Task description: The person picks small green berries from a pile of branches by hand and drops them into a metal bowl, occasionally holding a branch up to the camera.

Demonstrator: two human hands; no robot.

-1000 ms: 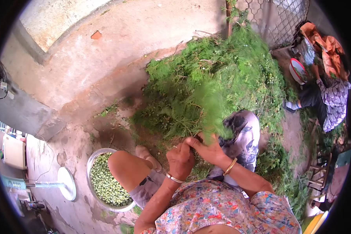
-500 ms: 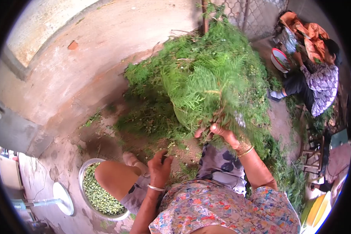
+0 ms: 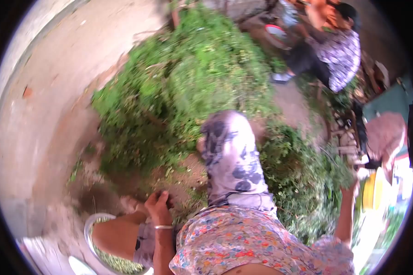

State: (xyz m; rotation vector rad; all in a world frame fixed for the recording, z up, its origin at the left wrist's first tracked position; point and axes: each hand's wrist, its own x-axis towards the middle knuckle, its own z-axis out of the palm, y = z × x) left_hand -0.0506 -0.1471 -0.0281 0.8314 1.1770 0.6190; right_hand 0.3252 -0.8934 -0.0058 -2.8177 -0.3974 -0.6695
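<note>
1 right hand (image 3: 350, 181) at green sprigs (image 3: 336, 166)

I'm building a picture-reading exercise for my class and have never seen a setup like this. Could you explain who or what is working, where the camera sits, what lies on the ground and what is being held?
There is no machine: a person works with two bare hands. The only view is from a camera on their head, looking forward and down, so their floral top shows at the bottom.

On the ground lies a large heap of leafy green branches. A metal basin of small green pieces stands beside the person's left leg.

The left hand is loosely curled, with nothing visible in it. The right hand reaches out beside greenery; blur hides whether it grips any. Another person sits at upper right.
</note>
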